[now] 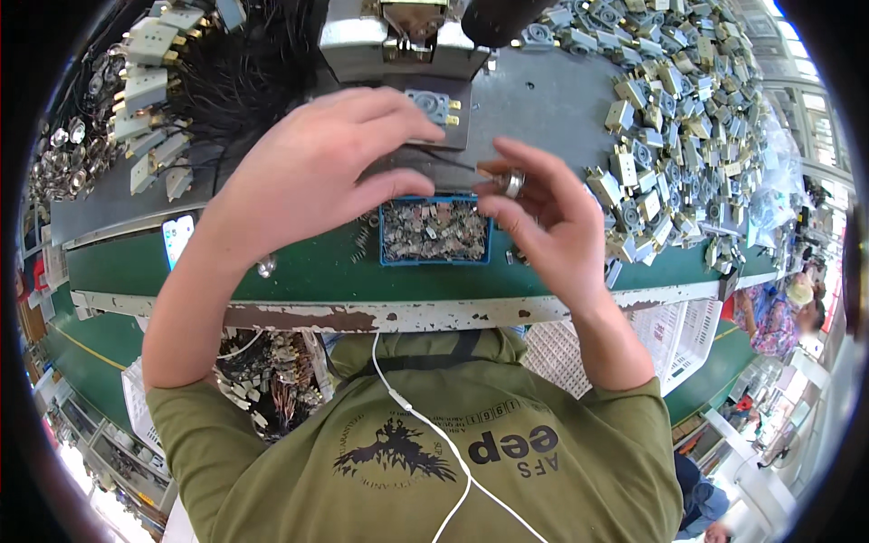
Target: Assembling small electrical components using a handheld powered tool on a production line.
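My right hand [557, 204] pinches a small round metal part [513, 184] between thumb and fingers. A thin black wire [444, 160] runs from near that part leftward, toward the space under my left hand. My left hand [330, 158] is over the near side of the press, thumb and fingers apart with nothing visible between them. Just beyond its fingertips, a grey block with two brass prongs [430, 106] lies on the metal plate of the press. Between and below both hands is a blue tray [436, 262] full of small metal pieces.
The bench press [407, 59] stands at the back centre. Grey prong blocks [665, 127] are heaped on the right. Left are black cables [240, 77] with blocks attached and shiny round parts [77, 136]. A phone [178, 237] and a spring [361, 242] lie near the front edge.
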Motion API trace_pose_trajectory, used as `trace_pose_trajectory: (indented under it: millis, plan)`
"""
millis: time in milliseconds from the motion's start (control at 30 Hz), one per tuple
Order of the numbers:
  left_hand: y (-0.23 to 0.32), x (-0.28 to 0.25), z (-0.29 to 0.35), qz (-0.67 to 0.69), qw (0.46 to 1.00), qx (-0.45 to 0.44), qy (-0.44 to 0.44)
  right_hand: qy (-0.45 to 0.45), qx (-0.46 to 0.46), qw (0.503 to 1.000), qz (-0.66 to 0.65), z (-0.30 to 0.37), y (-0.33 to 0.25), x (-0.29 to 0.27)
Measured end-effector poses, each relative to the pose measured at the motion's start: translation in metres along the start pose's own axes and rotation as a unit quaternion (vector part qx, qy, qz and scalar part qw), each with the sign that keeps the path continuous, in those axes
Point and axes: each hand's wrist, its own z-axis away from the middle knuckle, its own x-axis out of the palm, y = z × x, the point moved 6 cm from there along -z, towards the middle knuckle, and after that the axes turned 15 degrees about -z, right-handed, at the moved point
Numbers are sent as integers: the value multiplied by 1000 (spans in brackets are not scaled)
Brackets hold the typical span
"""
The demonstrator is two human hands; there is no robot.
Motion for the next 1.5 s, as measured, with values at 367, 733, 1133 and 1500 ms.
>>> trace_pose_trajectory:
  millis: [367, 733, 1133, 1500]
  plan:
    - [-8, -25, 10, 14, 998, 6, -62, -94, 75, 978, -171, -31, 12, 16]
    - [-12, -18, 15, 26, 997, 9, -69, -108, 97, 972, -183, -31, 10, 14]
    - [-8, -24, 8, -13, 992, 58, -111, -99, -161, 938, 291, -18, -18, 23]
    - [-34, -13, 37, 28, 986, -127, -107, 79, -218, 922, -311, -32, -3, 38]
